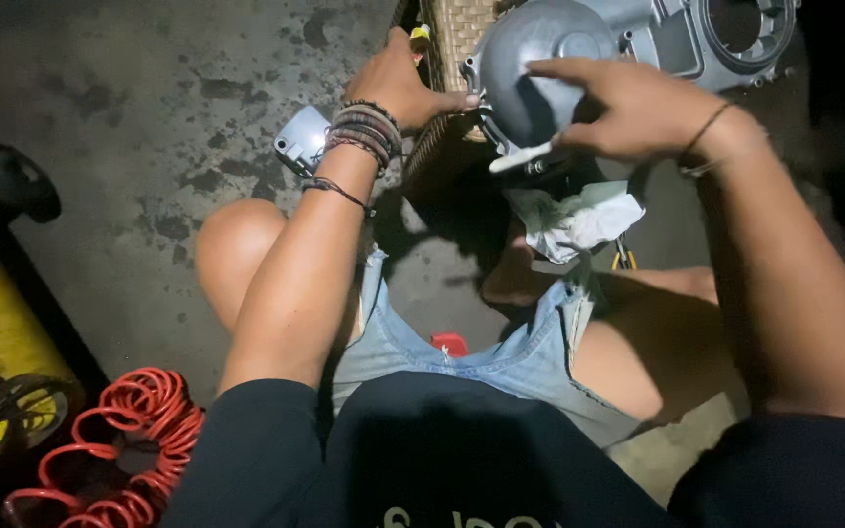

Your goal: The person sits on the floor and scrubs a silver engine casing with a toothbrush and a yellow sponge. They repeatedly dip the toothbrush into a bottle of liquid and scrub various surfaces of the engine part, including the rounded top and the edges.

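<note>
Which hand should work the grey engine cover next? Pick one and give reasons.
Right, probably. The right hand already lies across the grey engine cover, fingers spread on its dome. The left hand only grips its edge by the wicker basket, steadying it.

matt grey metal engine cover (540, 68), woven wicker basket (457, 39), rough stained concrete floor (149, 147)

The grey engine casing (638, 59) runs off the top edge — its upper part unseen. The right hand (638, 108) covers part of its domed cover. The red coiled hose (119, 440) is cropped at the bottom; the woven basket (457, 39), too, at the top.
</note>
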